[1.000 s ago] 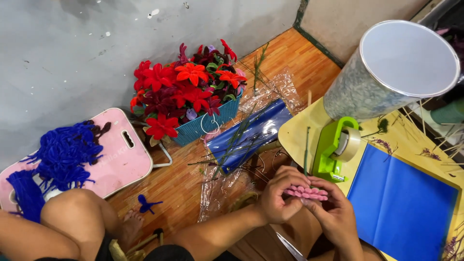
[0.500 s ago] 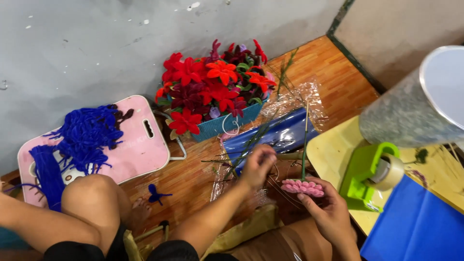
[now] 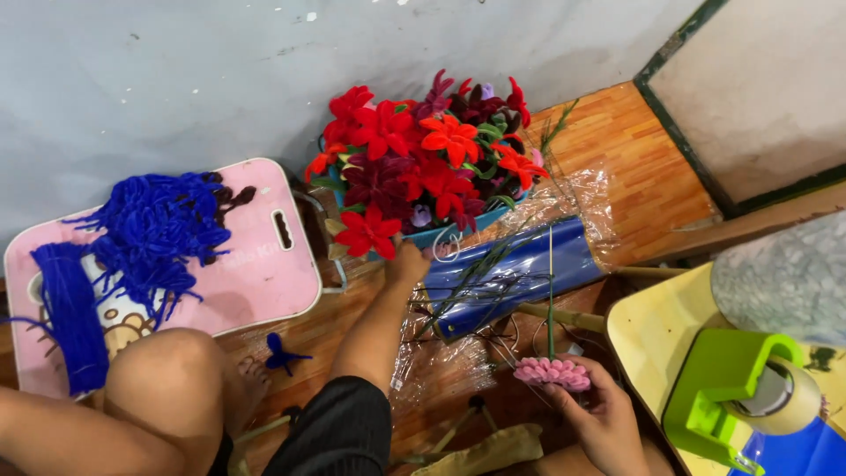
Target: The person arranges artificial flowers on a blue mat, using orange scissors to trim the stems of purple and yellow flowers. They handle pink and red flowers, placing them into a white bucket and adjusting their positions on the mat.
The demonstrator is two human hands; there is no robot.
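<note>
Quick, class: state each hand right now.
Left hand: at the flower basket; grip cannot be told.
Right hand: closed, holding a pink flower.

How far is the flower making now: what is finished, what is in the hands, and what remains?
Done: a blue container is already packed with finished red and dark red flowers. In hand: the right hand holds a pink flower head on a thin green stem, while the left hand reaches to the container's edge. Left: a pile of blue fuzzy stems lies unused on the pink stool.
</note>
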